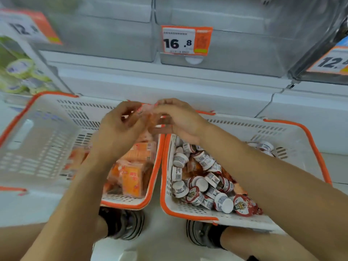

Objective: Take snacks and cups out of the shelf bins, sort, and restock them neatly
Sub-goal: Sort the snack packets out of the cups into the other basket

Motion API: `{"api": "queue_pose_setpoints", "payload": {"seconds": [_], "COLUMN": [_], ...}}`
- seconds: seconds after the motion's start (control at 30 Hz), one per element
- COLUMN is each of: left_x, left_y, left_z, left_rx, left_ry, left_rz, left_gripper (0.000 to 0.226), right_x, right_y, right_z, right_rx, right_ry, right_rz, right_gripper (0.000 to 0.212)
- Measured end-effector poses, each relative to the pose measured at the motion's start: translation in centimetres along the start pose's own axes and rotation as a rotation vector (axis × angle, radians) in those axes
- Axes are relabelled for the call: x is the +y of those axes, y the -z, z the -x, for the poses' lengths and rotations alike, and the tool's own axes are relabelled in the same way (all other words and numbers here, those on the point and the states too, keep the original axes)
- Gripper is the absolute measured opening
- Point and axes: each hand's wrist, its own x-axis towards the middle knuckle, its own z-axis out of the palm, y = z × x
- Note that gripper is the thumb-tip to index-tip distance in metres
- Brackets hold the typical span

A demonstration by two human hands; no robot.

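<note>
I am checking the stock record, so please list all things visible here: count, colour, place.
baskets: two, white with orange rims, side by side on the floor
snack packets: many, orange, in left basket
cups: many, white and red, in right basket
held packet: one, orange and clear, between both hands
price tag: one, orange and white, on clear bin above
shoes: two, dark, below baskets
left hand: pinches held packet
right hand: pinches held packet

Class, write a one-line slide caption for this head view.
Both hands hold a snack packet above two baskets: orange packets left, cups right.
</note>
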Motion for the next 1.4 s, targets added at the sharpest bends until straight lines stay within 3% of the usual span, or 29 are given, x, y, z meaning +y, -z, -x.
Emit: {"api": "queue_pose_setpoints", "payload": {"seconds": [0.03,0.13,0.17,0.27,0.37,0.5,0.63,0.87,1.0,1.17,1.4], "left_x": [-0.9,-3.9,-4.6,-4.3,-2.6,-1.8,-2.3,-3.7,-4.0,-4.2,-3.5], "left_y": [1.0,2.3,2.3,1.0,-2.9,-10.1,-17.2,-25.4,-28.1,-29.5,-30.3], "left_z": [-0.2,0.1,0.3,0.7,1.0,2.0,3.1,2.3,2.1,1.4,2.3], "left_rx": [0.009,-0.049,-0.036,0.018,-0.194,-0.604,-0.849,-0.955,-1.078,-1.077,-0.987], "left_ry": [0.027,0.165,0.177,0.117,0.029,-0.072,-0.163,-0.371,-0.475,-0.393,-0.339], "left_rz": [-0.06,-0.275,-0.269,-0.089,-0.057,-0.182,-0.348,-0.508,-0.723,-0.676,-0.55], "left_gripper": [0.036,0.052,0.052,0.033,0.011,0.019,0.033,0.05,0.047,0.043,0.033], "right_x": [0.3,2.3,2.8,4.2,6.0,8.8,12.2,17.3,18.3,19.3,19.0], "right_y": [-1.1,-1.7,-0.8,4.9,12.8,21.2,24.1,26.8,27.6,28.9,30.8], "right_z": [-0.9,-2.5,-2.3,0.1,4.1,8.5,10.8,8.8,7.9,7.8,8.1], "right_rx": [-0.017,0.095,0.132,0.144,0.058,-0.004,0.013,-0.164,-0.237,-0.227,-0.07], "right_ry": [-0.01,-0.059,-0.037,-0.029,-0.216,-0.523,-0.514,-0.399,-0.336,-0.292,-0.17], "right_rz": [0.031,0.292,0.428,0.77,1.128,1.482,1.384,1.52,1.655,1.777,1.431], "right_gripper": [0.021,0.062,0.062,0.024,0.024,0.037,0.05,0.072,0.057,0.041,0.02]}}
